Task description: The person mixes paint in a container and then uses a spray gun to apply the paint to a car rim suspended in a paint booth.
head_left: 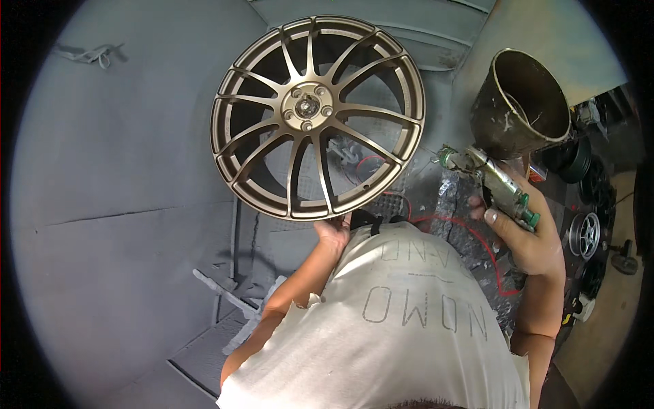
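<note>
Spray work on the bronze wheel [317, 120], by my reckoning: face toward me, gun at the ready, no mist visible at the nozzle. Wheel is out ahead of my shirt [409, 313]; whatever carries it is hidden, so I place things by its own rim. Left fingers [345, 222] are at the bottom edge of the rim, tips lost behind the metal; cannot tell whether they pinch it or only press from below. Right fingers [503, 223] are wrapped round the spray gun [503, 183], thumb on the near side, the rest curled toward the front; how hard they bear on the trigger, cannot tell. Green-tipped nozzle [446, 158] faces the rim's lower right edge, clearly apart from it. Dark open-topped cup [503, 129] rides above my grip, tilted a little. Next move, I judge, calls for the left side to steady or turn the rim, and the right to hold the nozzle off the spokes at an even gap. Red hose [488, 247] trails below; worth keeping it off the wheel.
</note>
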Available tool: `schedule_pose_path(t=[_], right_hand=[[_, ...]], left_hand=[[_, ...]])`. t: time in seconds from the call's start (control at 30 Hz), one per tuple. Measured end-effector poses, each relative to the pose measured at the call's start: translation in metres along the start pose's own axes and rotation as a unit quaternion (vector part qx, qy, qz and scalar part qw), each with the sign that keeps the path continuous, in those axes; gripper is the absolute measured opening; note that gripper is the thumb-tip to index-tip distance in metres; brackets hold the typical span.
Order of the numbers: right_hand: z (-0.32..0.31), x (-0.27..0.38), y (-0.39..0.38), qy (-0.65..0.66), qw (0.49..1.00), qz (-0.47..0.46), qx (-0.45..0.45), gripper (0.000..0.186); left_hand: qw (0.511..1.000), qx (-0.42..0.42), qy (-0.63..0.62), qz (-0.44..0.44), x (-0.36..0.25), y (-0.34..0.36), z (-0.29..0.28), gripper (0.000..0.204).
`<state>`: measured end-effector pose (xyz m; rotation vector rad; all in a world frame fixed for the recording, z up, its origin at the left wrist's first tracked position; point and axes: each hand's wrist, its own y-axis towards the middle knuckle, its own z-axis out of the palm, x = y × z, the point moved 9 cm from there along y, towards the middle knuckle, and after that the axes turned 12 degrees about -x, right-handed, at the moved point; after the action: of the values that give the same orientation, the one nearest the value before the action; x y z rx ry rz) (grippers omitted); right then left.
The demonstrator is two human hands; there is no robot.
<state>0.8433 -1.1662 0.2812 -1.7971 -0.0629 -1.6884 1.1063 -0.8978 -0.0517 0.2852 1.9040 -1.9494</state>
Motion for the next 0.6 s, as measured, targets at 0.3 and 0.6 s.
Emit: schedule_pose_path(t=[0.3,0.6], right_hand=[[0.007,-0.014,-0.016,-0.044,0.997,-0.057,-0.005,0.051],[0.007,-0.012,-0.038,0.01,0.997,-0.065,-0.05,0.051]], left_hand=[[0.999,0.023,0.027,-0.019,0.019,-0.009,0.004,0.055],[0.994,0.082,0.009,-0.065,0.042,0.003,0.009,0.062]])
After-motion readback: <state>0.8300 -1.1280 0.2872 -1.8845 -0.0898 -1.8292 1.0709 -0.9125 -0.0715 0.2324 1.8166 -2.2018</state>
